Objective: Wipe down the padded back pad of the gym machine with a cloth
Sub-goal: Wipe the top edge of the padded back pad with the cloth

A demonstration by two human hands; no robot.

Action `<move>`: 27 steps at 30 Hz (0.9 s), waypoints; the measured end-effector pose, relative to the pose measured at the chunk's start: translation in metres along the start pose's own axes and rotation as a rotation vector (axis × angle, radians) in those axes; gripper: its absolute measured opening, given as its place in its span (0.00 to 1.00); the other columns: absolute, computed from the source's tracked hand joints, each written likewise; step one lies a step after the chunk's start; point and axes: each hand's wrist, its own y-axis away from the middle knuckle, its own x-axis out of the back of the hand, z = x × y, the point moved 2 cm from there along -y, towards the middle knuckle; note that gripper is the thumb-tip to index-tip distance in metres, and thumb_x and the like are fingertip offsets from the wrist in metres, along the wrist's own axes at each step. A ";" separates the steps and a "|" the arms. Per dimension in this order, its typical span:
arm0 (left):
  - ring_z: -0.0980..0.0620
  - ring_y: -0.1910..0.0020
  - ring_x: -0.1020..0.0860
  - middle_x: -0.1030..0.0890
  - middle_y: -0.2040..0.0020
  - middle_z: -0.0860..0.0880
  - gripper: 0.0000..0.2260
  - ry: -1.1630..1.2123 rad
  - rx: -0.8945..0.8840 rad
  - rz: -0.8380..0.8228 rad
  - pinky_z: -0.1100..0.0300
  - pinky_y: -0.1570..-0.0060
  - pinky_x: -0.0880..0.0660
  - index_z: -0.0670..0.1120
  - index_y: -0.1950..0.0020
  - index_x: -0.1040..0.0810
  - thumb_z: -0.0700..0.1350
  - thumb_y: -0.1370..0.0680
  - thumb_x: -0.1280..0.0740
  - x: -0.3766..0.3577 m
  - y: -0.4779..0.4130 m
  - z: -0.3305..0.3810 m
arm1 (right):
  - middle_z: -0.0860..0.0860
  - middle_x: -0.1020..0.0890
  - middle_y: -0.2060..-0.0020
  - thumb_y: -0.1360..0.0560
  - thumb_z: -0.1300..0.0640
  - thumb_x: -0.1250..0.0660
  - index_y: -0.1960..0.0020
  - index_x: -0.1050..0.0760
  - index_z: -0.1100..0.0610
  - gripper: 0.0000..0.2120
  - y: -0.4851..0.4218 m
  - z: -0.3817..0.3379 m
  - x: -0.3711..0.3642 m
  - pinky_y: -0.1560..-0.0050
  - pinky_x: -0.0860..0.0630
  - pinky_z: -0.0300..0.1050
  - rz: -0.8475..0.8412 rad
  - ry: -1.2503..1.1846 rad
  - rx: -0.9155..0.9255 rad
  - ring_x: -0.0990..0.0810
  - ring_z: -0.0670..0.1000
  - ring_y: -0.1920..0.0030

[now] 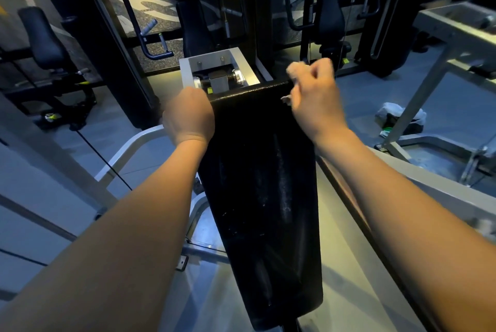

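**While one hand holds the pad, the other is set to wipe**

Because the back pad [257, 170] is long and black, it fills the middle of the view. It runs from the grey metal frame [185, 68] at its top end down toward the person. Pale streaks and specks show on it lower down.

The left hand [189, 114] is curled tight round the top left corner of the pad. The right hand [314, 93] is at the top right corner, with its fingers curled in. A small pale bit sticks out under it. I think that is the cloth [286, 99], but it is blurry.

The step looks like wiping the top edge. To do it well, the left hand should hold the pad firm so it does not wobble. The right hand should press the cloth flat and pull it in long, slow lines down the pad, over the streaks, with no gaps.

A white bundle [400, 114] lies on the floor, well off to the right.
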 end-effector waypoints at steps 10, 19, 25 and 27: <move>0.41 0.60 0.25 0.23 0.63 0.43 0.17 0.003 0.016 -0.012 0.52 0.60 0.29 0.41 0.58 0.23 0.48 0.19 0.45 0.000 0.000 0.001 | 0.59 0.27 0.44 0.20 0.65 0.35 0.31 0.27 0.62 0.18 0.034 -0.059 -0.023 0.59 0.23 0.43 -0.179 -0.100 0.192 0.26 0.52 0.57; 0.41 0.59 0.24 0.20 0.60 0.43 0.17 0.011 0.017 0.001 0.51 0.60 0.26 0.43 0.55 0.19 0.48 0.21 0.45 0.000 0.003 0.002 | 0.53 0.24 0.42 0.19 0.60 0.42 0.36 0.19 0.51 0.18 -0.009 0.022 -0.004 0.37 0.28 0.46 -0.128 -0.229 -0.140 0.26 0.55 0.39; 0.42 0.59 0.24 0.19 0.59 0.42 0.19 0.010 0.012 0.028 0.52 0.61 0.28 0.43 0.55 0.19 0.50 0.24 0.48 0.001 0.005 0.005 | 0.51 0.18 0.42 0.18 0.57 0.44 0.37 0.19 0.52 0.17 -0.004 0.047 -0.012 0.43 0.20 0.52 -0.098 -0.479 -0.335 0.18 0.52 0.45; 0.43 0.60 0.27 0.20 0.59 0.43 0.19 -0.021 -0.001 0.033 0.54 0.62 0.32 0.43 0.54 0.19 0.50 0.24 0.47 0.001 0.005 0.006 | 0.52 0.18 0.43 0.18 0.57 0.44 0.36 0.20 0.53 0.17 0.005 0.050 -0.018 0.45 0.20 0.47 -0.030 -0.561 -0.413 0.19 0.50 0.46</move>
